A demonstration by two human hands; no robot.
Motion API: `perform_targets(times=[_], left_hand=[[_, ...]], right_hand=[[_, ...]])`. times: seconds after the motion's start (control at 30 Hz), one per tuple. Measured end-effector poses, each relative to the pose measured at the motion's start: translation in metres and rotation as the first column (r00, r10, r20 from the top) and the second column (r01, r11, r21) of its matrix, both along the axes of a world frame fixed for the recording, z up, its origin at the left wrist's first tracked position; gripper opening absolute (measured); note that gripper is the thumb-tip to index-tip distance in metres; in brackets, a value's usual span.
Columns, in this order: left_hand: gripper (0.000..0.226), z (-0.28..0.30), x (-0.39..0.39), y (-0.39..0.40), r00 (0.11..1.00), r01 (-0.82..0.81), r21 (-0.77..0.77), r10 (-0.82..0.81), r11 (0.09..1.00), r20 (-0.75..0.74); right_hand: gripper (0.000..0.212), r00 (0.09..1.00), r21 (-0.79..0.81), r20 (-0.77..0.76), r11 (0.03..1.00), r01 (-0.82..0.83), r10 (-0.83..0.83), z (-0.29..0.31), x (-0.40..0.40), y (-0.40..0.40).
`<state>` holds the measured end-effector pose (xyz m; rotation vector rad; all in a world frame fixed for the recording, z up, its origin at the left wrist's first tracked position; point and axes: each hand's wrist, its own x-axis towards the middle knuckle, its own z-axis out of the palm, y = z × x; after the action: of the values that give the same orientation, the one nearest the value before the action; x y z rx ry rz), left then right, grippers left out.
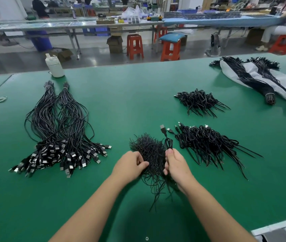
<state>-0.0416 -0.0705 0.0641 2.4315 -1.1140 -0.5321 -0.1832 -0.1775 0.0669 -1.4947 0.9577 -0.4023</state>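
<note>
A loose pile of black twist ties (150, 151) lies on the green table (130, 95) in front of me. My left hand (130, 165) reaches into the pile's left side with curled fingers pinching at the ties. My right hand (175, 165) grips a coiled black USB cable (167, 140), whose plug points away from me above my thumb. Right of it lies a heap of coiled, tied cables (208, 142). A second such heap (198, 102) sits farther back.
Two long bundles of uncoiled USB cables (60, 130) spread over the left of the table. More bundles lie on a grey bag (264, 79) at the far right. A white bottle (54, 65) stands at the far edge, and rubber bands (1, 99) lie far left.
</note>
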Motion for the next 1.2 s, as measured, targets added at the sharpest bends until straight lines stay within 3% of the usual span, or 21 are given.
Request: perform_targets(times=[0.1, 0.27, 0.37, 0.47, 0.57, 0.73, 0.83, 0.97, 1.1, 1.2], left_hand=[[0.024, -0.013, -0.009, -0.006, 0.995, -0.035, 0.056, 0.03, 0.998, 0.091], [0.011, -0.016, -0.013, -0.009, 0.989, -0.142, 0.015, 0.141, 0.99, 0.051], [0.013, -0.012, -0.012, -0.003, 0.976, -0.118, -0.004, 0.117, 0.993, 0.184], [0.013, -0.001, -0.012, 0.007, 0.957, -0.082, -0.12, 0.111, 0.989, 0.266], [0.009, 0.015, -0.009, 0.016, 0.942, -0.101, -0.313, 0.192, 0.944, 0.277], [0.009, 0.036, -0.009, 0.019, 0.975, -0.202, -0.41, 0.222, 0.889, 0.001], [0.011, 0.042, -0.013, 0.016, 0.967, -0.244, -0.394, 0.19, 0.886, -0.172], [0.034, 0.047, -0.019, 0.018, 0.957, -0.229, -0.395, 0.133, 0.89, -0.256], [0.026, 0.051, -0.021, 0.023, 0.936, -0.262, -0.424, 0.12, 0.867, -0.332], [0.016, 0.054, -0.023, 0.025, 0.903, -0.296, -0.429, 0.103, 0.854, -0.418]], right_hand=[[0.035, 0.999, -0.042, -0.028, 0.999, -0.026, 0.025, -0.002, -0.001, 0.0], [0.032, 0.99, -0.107, -0.084, 0.987, -0.12, 0.112, -0.003, -0.003, 0.002], [0.025, 0.983, -0.152, -0.117, 0.976, -0.155, 0.138, -0.003, -0.004, 0.003], [0.016, 0.981, -0.179, -0.118, 0.969, -0.17, 0.151, -0.001, -0.004, 0.005], [0.024, 0.984, -0.203, -0.091, 0.965, -0.168, 0.152, 0.003, -0.003, 0.007], [0.014, 0.974, -0.18, 0.026, 0.959, -0.218, 0.226, 0.01, 0.001, 0.017], [0.029, 0.935, -0.346, -0.072, 0.87, -0.35, 0.347, 0.014, 0.003, 0.025], [0.023, 0.9, -0.51, -0.202, 0.743, -0.434, 0.387, 0.019, 0.005, 0.037], [0.011, 0.919, -0.472, -0.181, 0.789, -0.394, 0.351, 0.018, 0.007, 0.037], [0.033, 0.928, -0.457, -0.179, 0.807, -0.373, 0.328, 0.019, 0.01, 0.037]])
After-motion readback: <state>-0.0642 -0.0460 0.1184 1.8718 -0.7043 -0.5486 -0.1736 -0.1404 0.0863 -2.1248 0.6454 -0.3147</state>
